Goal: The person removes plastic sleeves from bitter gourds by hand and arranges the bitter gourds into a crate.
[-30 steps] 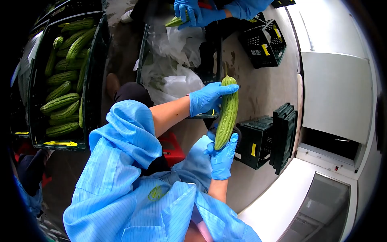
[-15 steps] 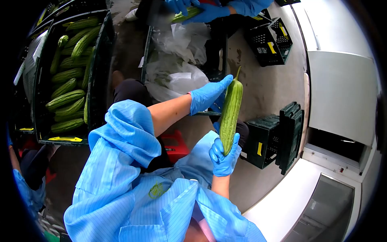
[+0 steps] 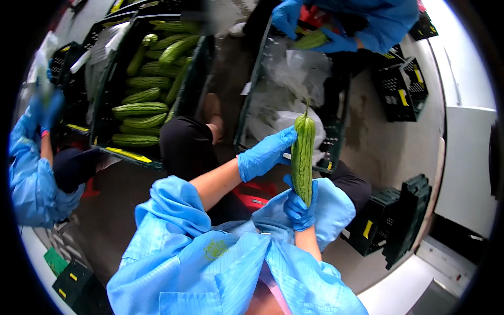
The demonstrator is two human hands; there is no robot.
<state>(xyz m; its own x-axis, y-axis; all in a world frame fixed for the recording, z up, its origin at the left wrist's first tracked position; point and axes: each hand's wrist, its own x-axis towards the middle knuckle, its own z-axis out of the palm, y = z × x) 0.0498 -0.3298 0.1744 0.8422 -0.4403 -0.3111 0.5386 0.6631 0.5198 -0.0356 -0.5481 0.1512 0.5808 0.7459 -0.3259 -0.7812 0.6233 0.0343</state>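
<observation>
A long, ridged green bitter melon (image 3: 303, 157) stands nearly upright in front of my chest, its thin stem pointing up. My right hand (image 3: 301, 209), in a blue glove, wraps around its lower end. On its upper left side rests my left hand (image 3: 266, 153), also gloved; the thumb lies along the edge and the other fingers are partly hidden behind the melon. Beyond it stands a dark crate (image 3: 250, 107) with crumpled clear plastic bags (image 3: 302, 71) inside. At the left, another dark crate (image 3: 191, 86) holds several bitter melons (image 3: 140, 108).
Across from me, a co-worker's gloved hands (image 3: 336, 41) hold another bitter melon (image 3: 311, 40). Another person's blurred gloved hand (image 3: 50, 107) is at the far left. Dark crates (image 3: 401, 94) stand on the floor to the right, with more (image 3: 374, 223) nearer me.
My view has swung left, so the crates appear further right. The melon in my hands looks more upright, and my left hand sits slightly lower along it.
</observation>
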